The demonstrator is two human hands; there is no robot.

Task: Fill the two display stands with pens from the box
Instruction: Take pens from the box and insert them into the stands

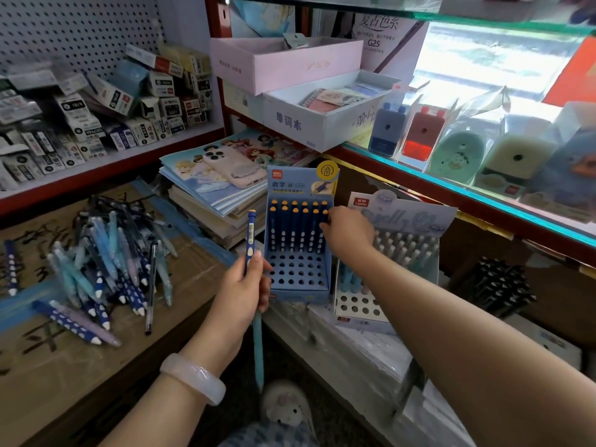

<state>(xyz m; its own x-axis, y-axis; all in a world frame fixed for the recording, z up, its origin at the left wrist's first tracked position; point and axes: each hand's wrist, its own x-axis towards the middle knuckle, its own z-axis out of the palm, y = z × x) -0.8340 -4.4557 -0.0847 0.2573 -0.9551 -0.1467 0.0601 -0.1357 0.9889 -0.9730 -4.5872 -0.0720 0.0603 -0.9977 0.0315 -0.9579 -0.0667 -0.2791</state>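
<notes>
A blue display stand (pixel 298 272) stands at centre; its two back rows hold dark blue pens with orange caps, its front holes are bare. My right hand (pixel 346 232) pinches a dark blue pen (pixel 323 225) at the right end of the second row. My left hand (pixel 243 290) grips two pens: a dark blue one (pixel 250 235) pointing up and a light blue one (pixel 258 350) pointing down. Right of the blue stand a white stand (pixel 361 306) holds several pale pens. Loose pens (pixel 109 266) lie heaped on the cardboard box (pixel 48 366) at left.
A stack of picture books (pixel 206 188) with a pink phone (pixel 230 167) on top sits behind the blue stand. Boxed refills fill the left shelf (pixel 109 162). A glass counter (pixel 483 195) with sharpeners runs along the right. Black pens (pixel 496 285) stand below it.
</notes>
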